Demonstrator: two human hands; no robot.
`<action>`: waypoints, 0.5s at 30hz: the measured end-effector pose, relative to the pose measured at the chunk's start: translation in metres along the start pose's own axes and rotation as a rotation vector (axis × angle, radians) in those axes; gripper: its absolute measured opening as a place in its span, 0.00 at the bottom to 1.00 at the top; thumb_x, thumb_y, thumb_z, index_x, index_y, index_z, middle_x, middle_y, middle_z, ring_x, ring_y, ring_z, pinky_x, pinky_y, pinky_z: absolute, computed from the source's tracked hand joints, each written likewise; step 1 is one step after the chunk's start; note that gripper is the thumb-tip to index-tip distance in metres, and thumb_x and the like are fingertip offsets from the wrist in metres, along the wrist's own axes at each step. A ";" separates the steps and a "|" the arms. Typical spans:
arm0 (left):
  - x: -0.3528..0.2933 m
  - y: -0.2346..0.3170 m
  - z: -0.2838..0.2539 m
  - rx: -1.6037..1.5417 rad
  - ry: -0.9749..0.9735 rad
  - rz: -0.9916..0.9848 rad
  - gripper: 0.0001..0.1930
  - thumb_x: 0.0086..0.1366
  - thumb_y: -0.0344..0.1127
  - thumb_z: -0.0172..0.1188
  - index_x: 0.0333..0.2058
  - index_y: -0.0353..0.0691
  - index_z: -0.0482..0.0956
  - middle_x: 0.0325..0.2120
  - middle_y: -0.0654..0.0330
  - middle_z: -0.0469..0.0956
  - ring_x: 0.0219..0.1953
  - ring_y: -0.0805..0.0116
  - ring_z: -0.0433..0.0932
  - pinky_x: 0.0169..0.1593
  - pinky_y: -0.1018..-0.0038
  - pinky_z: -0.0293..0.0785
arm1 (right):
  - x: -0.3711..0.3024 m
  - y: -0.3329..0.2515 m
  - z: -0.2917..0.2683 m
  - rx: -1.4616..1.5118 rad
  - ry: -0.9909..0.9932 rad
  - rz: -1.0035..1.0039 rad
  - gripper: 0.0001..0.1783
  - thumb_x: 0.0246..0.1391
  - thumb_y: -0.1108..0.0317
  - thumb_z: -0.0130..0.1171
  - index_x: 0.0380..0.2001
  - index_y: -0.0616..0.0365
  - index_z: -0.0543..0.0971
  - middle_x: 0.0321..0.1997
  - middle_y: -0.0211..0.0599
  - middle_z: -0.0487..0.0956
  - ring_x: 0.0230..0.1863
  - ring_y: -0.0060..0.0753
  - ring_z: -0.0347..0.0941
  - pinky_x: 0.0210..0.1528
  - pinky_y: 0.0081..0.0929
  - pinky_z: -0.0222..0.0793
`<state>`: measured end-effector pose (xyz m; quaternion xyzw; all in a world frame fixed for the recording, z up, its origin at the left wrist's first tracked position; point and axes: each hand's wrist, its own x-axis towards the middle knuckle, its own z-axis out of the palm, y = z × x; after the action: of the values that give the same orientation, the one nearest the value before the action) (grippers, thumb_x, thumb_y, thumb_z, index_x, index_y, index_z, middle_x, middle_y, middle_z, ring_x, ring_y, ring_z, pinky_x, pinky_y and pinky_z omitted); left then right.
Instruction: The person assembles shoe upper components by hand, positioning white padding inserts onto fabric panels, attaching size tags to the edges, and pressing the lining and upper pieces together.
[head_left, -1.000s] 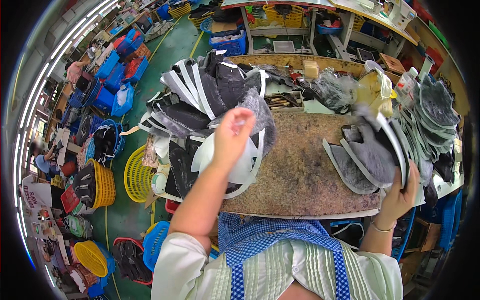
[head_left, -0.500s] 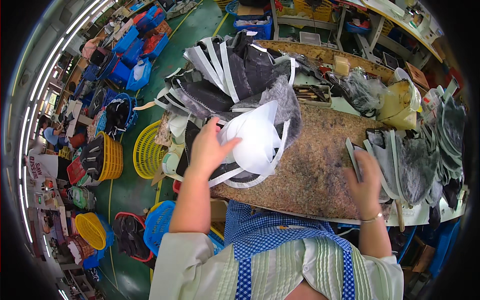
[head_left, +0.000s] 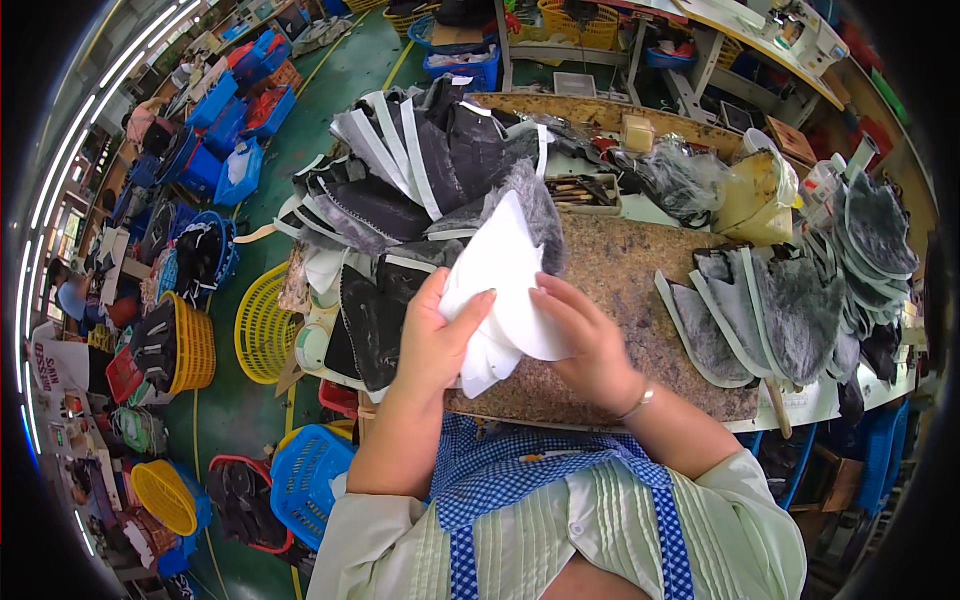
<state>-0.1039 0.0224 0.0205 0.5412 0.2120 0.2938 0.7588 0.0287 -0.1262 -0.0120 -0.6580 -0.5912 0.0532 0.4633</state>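
A fanned stack of thin white curved sheets [head_left: 505, 285] is held above the near part of the workboard [head_left: 630, 260]. My left hand [head_left: 428, 345] grips its left side, thumb on top. My right hand [head_left: 595, 345] closes on its right edge, fingers behind and partly hidden. Behind the stack lies a grey fuzzy piece [head_left: 545, 200], next to a heap of black shoe-upper pieces [head_left: 450, 150] with pale edge strips. To the right of my right hand, grey fuzzy-lined pieces [head_left: 805, 310] with pale edges overlap in a row.
A tray of tools [head_left: 585, 192], a plastic bag [head_left: 690, 175] and a yellowish container [head_left: 752, 205] stand along the board's far side. A wooden handle [head_left: 777, 408] juts over the near right edge. Yellow [head_left: 262, 325] and blue baskets [head_left: 312, 485] stand on the floor at left.
My right hand has come left from the grey pieces to the white sheets. Left hand and sheets have moved nearer to me, and the sheets are turned. A grey piece now lies at the right row's left end.
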 end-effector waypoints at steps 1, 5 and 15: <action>0.003 -0.008 0.005 -0.042 0.010 -0.003 0.10 0.61 0.25 0.60 0.41 0.33 0.72 0.36 0.59 0.78 0.36 0.77 0.76 0.39 0.79 0.74 | -0.002 0.008 -0.010 0.033 -0.021 -0.009 0.39 0.34 0.72 0.72 0.55 0.56 0.71 0.62 0.50 0.66 0.57 0.52 0.69 0.56 0.38 0.70; 0.012 -0.033 0.028 -0.014 -0.114 0.047 0.12 0.60 0.29 0.62 0.40 0.34 0.72 0.34 0.61 0.77 0.35 0.77 0.75 0.39 0.79 0.73 | -0.016 0.019 -0.061 0.129 -0.088 0.112 0.22 0.39 0.82 0.63 0.41 0.53 0.82 0.56 0.46 0.73 0.54 0.43 0.73 0.53 0.31 0.72; 0.071 -0.022 0.050 1.074 -0.038 0.631 0.33 0.53 0.32 0.68 0.56 0.34 0.63 0.50 0.45 0.70 0.54 0.51 0.69 0.56 0.63 0.66 | -0.055 0.068 -0.114 0.573 0.898 0.556 0.14 0.62 0.73 0.48 0.48 0.66 0.74 0.52 0.47 0.75 0.51 0.33 0.74 0.47 0.23 0.71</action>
<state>-0.0150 0.0304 0.0151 0.8891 0.1462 0.3465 0.2609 0.1324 -0.2247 -0.0197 -0.5951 -0.1054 0.0466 0.7953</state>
